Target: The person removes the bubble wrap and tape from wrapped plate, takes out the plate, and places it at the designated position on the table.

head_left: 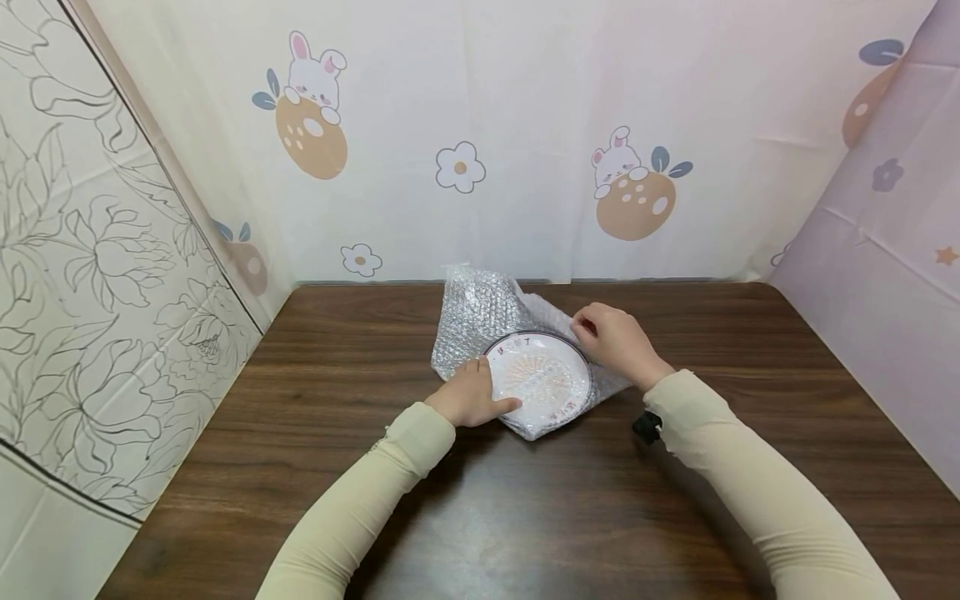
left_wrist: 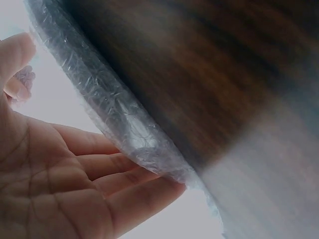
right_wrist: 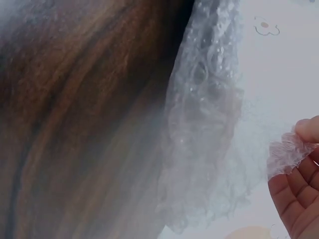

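- Steadying the edge at 9 o'clock, with the plate as the dial and 12 pointing away from the person, the left hand (head_left: 471, 395) lies with fingers nearly straight against the wrapped rim; its thumb points inward, and it looks to be pressing rather than clenching.
- Spreading out towards 11 o'clock, the bubble wrap (head_left: 480, 312) should be very light, soft and springy; it crumples readily, so a pinch at a free edge would take it best.
- Sitting at the dial's centre, on the table (head_left: 480, 508), the plate (head_left: 540, 375) has wrap around it; whether a layer covers its whole face I cannot tell. Likely ceramic, it would be stiff, moderately heavy and easily chipped, and it could slide inside the slick film. Best hold: opposite rims, 9 and 3 o'clock, fingers underneath.
- Pinching a gathered bit of wrap between thumb and fingers at about 1 to 2 o'clock, the right hand (head_left: 618, 340) grips only film, not the plate; tugging hard might tear it.
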A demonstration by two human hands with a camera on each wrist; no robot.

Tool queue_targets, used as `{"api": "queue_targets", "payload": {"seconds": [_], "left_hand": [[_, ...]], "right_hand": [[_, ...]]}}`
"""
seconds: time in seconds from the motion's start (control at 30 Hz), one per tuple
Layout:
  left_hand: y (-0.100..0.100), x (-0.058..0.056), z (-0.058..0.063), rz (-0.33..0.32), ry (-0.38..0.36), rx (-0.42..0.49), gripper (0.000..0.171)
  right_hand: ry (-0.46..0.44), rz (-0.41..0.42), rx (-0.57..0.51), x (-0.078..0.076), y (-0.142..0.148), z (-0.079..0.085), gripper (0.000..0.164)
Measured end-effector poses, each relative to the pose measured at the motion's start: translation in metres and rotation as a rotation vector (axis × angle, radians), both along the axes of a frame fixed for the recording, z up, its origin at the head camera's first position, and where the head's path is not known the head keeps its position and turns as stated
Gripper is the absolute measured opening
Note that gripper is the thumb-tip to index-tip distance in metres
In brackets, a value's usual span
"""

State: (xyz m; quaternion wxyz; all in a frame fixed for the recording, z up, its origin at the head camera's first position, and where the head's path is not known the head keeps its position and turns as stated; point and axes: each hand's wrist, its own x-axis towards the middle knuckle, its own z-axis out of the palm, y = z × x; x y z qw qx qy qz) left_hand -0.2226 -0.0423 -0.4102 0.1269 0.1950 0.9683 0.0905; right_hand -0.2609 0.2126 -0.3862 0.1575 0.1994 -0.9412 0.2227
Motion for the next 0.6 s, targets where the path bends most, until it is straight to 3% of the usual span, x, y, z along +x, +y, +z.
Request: {"api": "queue_targets", "payload": {"seconds": [0.6], "left_hand": [[0.002,0.0,-0.002,0.013,0.006,-0.033,0.102]], "right_hand": [[-0.107,-0.124,-0.212,-0.023,0.023,-0.01,0.023]]}}
